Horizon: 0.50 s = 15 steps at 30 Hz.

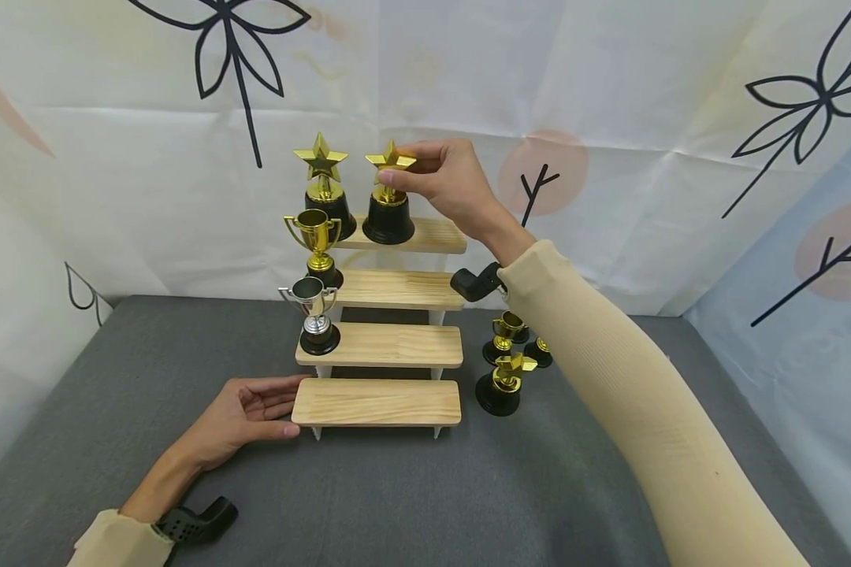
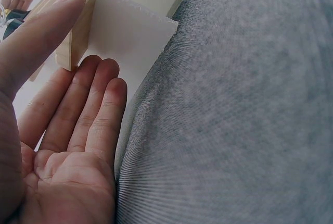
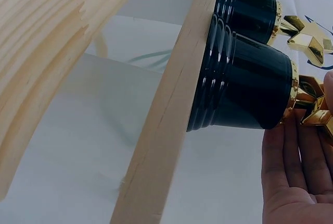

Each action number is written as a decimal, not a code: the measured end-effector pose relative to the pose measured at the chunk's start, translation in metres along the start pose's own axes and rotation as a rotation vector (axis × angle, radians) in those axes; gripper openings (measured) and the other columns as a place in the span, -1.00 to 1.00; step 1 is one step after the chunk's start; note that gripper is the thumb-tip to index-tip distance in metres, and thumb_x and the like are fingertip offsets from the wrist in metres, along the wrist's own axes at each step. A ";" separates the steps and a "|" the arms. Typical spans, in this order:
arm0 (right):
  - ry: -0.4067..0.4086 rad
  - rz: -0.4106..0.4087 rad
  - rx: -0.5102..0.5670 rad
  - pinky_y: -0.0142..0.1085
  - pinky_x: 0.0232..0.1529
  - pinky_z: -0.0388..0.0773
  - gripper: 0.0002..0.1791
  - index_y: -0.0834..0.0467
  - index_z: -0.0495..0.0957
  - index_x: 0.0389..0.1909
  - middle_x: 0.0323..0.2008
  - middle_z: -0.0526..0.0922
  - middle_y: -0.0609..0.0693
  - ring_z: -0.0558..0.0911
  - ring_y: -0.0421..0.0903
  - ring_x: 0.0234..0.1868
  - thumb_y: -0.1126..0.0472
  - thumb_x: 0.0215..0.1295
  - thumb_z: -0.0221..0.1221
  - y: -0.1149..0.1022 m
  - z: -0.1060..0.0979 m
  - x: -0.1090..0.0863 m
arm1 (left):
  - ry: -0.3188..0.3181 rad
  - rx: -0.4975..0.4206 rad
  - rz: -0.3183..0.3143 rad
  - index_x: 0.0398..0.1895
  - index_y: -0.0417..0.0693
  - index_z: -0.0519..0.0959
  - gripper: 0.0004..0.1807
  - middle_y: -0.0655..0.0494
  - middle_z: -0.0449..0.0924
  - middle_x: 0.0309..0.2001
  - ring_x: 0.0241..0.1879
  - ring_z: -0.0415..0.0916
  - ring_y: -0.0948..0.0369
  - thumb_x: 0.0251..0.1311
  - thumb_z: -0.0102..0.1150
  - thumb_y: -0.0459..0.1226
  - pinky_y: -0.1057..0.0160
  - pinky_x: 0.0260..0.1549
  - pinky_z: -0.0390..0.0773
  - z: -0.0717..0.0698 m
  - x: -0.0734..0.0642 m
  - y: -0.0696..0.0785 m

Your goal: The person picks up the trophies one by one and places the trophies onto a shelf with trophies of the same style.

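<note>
My right hand (image 1: 454, 181) pinches a gold star trophy (image 1: 388, 216) by its star, between thumb and fingers. Its black base (image 3: 250, 81) stands at the top board of a wooden step shelf (image 1: 376, 403). To its left on that board is another gold star trophy (image 1: 321, 169). A gold cup trophy (image 1: 315, 232) stands at the left end of the board below, and a silver cup trophy (image 1: 317, 315) one board lower. Beside the lowest board's left end, my left hand (image 1: 237, 421) rests with extended fingers, fingertips against the shelf's white side support (image 2: 130, 31).
Right of the shelf, a gold star trophy (image 1: 499, 391) and a gold cup trophy (image 1: 496, 346) stand on the grey tabletop (image 1: 369, 504), others partly hidden behind my forearm. A white patterned cloth (image 1: 440, 71) hangs close behind the shelf.
</note>
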State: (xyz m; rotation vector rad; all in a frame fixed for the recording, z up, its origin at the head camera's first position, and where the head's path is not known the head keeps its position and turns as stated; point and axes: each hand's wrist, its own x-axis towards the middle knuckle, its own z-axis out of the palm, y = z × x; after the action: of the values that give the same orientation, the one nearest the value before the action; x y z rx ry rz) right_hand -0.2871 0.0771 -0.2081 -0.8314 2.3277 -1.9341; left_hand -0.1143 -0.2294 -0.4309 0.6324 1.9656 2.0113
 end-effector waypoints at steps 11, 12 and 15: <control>-0.010 -0.008 0.008 -0.22 -0.02 0.71 -0.57 0.31 0.64 0.15 -0.16 0.77 0.15 0.73 0.00 -0.14 0.37 0.25 0.39 0.000 -0.001 -0.001 | -0.008 -0.021 0.012 0.31 -0.75 0.22 -0.26 -0.07 0.54 0.27 0.18 0.57 0.20 0.08 0.35 -0.64 0.22 0.16 0.60 0.000 0.000 0.000; -0.012 -0.008 0.007 -0.22 -0.02 0.71 -0.56 0.31 0.63 0.16 -0.15 0.77 0.15 0.73 0.00 -0.14 0.37 0.25 0.39 0.000 -0.002 -0.001 | -0.006 -0.019 0.011 0.31 -0.75 0.22 -0.26 -0.09 0.53 0.27 0.18 0.57 0.20 0.08 0.35 -0.63 0.22 0.16 0.60 0.000 0.000 0.000; -0.018 -0.011 0.015 -0.21 0.02 0.71 -0.54 0.30 0.62 0.19 -0.14 0.77 0.15 0.73 0.00 -0.12 0.37 0.25 0.39 0.001 -0.003 -0.002 | -0.004 -0.015 0.005 0.31 -0.74 0.23 -0.26 -0.15 0.52 0.27 0.18 0.58 0.20 0.08 0.36 -0.63 0.22 0.16 0.61 0.000 0.000 0.000</control>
State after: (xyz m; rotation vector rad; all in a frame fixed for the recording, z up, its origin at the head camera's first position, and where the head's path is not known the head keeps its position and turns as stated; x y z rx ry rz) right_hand -0.2869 0.0808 -0.2088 -0.8580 2.3012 -1.9373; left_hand -0.1142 -0.2292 -0.4310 0.6381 1.9473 2.0241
